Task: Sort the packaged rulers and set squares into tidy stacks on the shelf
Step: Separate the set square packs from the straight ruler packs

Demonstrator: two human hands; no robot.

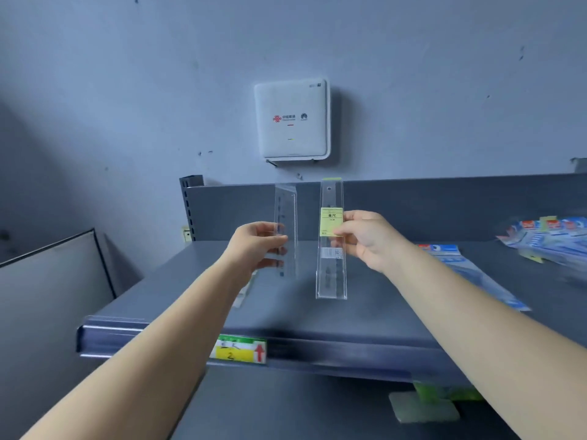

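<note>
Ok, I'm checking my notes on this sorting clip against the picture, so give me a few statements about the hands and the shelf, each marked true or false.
1. Each hand holds one clear packaged ruler upright above the shelf. True: the left hand grips a plain clear ruler pack, the right hand pinches the ruler pack with the yellow label.
2. The yellow label is on the left hand's pack. False: it is on the right hand's.
3. Blue packaged items lie on the right part of the shelf. True.
4. The white wall box stands on the shelf. False: it is mounted on the wall above it.
5. The shelf edge carries a green and yellow price tag. True.
</note>
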